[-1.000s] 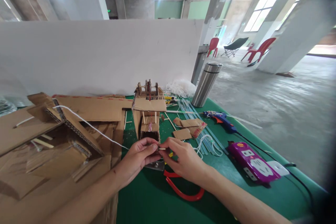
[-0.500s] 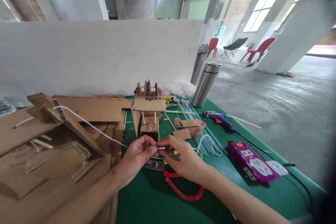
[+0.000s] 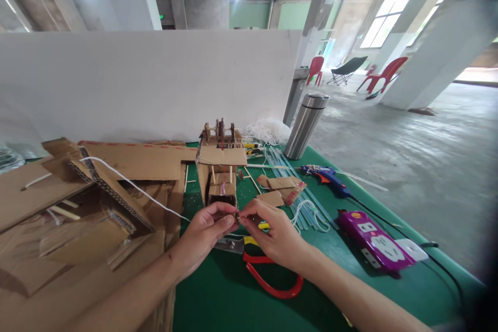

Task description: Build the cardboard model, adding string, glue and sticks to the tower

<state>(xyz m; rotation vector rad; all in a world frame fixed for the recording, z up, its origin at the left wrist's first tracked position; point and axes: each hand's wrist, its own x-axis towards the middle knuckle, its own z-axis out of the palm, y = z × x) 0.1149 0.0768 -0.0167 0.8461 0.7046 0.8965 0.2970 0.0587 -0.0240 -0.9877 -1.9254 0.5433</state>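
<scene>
My left hand (image 3: pixel 206 228) and my right hand (image 3: pixel 268 223) meet at the fingertips over the table, both closed in a pinch. Between them is a small brown piece (image 3: pixel 237 216), mostly covered by the fingers and too small to name. A white cord (image 3: pixel 136 181) runs from a cardboard build (image 3: pixel 116 192) on the left towards my left hand. Beneath my hands lie scissors (image 3: pixel 272 290) with red and yellow handles, blades partly hidden. Just beyond my fingertips stands a cardboard model (image 3: pixel 221 155) with sticks and small discs on top.
On the green table (image 3: pixel 218 301) to the right are clear glue sticks (image 3: pixel 311 212), cardboard scraps (image 3: pixel 286 187), a blue glue gun (image 3: pixel 327 176) and a purple power strip (image 3: pixel 375 244). A steel flask (image 3: pixel 307 127) stands at the back edge, before a white panel (image 3: pixel 155 83).
The fingertips have drawn closer together. A short pale stick end that showed between them is now hidden. The things on the table have stayed put.
</scene>
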